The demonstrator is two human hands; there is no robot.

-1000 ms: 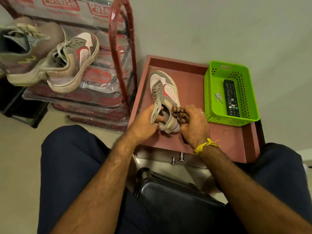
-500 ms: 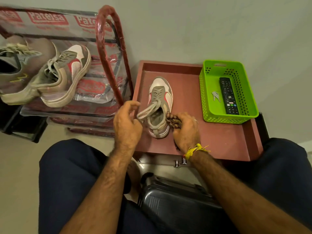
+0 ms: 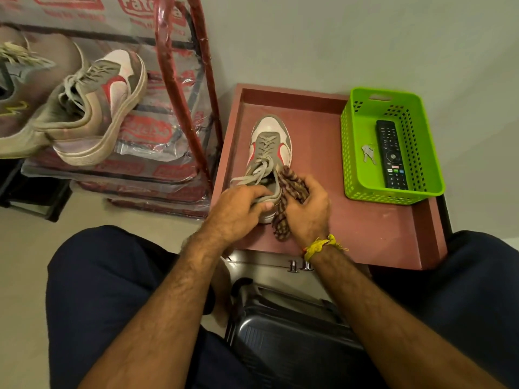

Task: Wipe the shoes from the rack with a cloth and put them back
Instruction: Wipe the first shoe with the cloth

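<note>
Rack [image 3: 179, 80] far L, mate shoe [image 3: 95, 108] sitting on it. L hand [image 3: 238, 209] clamped on heel of shoe [image 3: 269, 153] on red tray [image 3: 365, 226]. R hand [image 3: 309, 211] bunched round cloth [image 3: 292, 189], pressed vs shoe's R side. Step: wiping, prob mid-way. Next: steady heel, rub along side twd toe.

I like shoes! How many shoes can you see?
3: one shoe on the red tray, one on the rack, another at the left edge. More may be hidden.
</note>
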